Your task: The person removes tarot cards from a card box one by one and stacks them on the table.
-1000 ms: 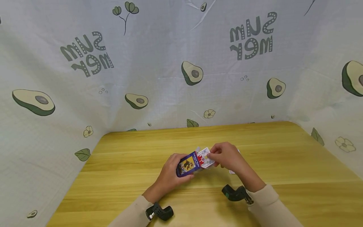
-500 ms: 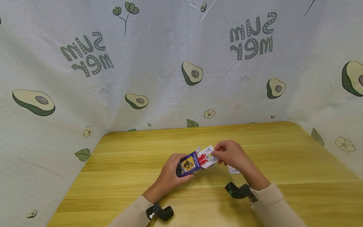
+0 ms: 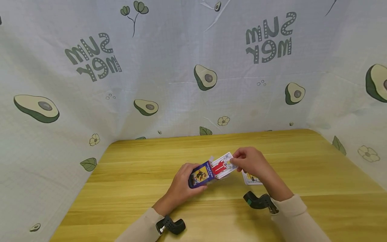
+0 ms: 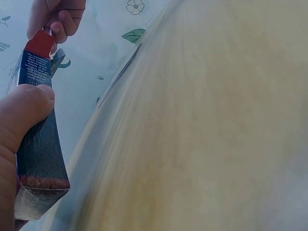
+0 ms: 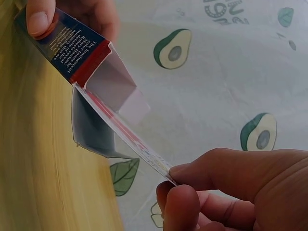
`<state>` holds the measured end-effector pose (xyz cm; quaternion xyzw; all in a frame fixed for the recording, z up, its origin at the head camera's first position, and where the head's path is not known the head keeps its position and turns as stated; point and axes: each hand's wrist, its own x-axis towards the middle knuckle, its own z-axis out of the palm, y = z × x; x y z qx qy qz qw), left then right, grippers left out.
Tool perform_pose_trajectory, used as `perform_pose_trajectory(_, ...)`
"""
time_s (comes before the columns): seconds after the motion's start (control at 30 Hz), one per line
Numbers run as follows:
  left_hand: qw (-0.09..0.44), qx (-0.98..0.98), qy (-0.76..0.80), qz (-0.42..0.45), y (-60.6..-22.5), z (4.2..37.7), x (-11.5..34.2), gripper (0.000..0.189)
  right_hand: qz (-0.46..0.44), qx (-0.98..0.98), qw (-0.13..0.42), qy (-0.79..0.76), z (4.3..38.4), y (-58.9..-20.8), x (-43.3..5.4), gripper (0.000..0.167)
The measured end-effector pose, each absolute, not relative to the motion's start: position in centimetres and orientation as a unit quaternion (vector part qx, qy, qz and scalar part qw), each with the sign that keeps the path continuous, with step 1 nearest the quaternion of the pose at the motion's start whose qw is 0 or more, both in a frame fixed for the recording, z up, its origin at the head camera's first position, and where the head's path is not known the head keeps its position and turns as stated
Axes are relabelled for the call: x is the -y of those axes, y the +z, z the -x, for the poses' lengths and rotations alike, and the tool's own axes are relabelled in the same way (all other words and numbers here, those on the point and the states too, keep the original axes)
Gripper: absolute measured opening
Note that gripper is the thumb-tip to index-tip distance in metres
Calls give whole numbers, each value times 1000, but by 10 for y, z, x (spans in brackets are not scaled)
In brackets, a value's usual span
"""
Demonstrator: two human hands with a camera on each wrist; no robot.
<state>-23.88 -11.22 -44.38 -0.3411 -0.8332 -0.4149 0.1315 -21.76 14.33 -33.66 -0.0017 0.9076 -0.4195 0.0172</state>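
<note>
My left hand (image 3: 184, 181) grips a dark blue tarot card box (image 3: 201, 175) with a yellow picture on its front, tilted up to the right. In the right wrist view the box's open end shows with its flaps (image 5: 91, 127) spread. My right hand (image 3: 251, 162) pinches the far end of a tarot card (image 3: 222, 165) with a red figure, between thumb and index finger. The card sticks well out of the box, its lower end still inside. Below my right hand a few cards (image 3: 251, 179) lie on the table, partly hidden by the hand.
Both hands are above a wooden table (image 3: 136, 188). Behind and at both sides hangs a pale cloth (image 3: 175, 50) printed with avocados. A black camera mount sits on each wrist (image 3: 170, 225).
My right hand has moved up and right, drawing the card further out of the box. More of the cards on the table shows. The left hand stays in place.
</note>
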Motion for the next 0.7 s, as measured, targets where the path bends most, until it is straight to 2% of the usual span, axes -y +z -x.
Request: perform_pose_trajectory(0.7, 129, 831, -419, 342, -444, 238, 112, 68, -27, -889, 17, -457, 216, -328, -159, 27)
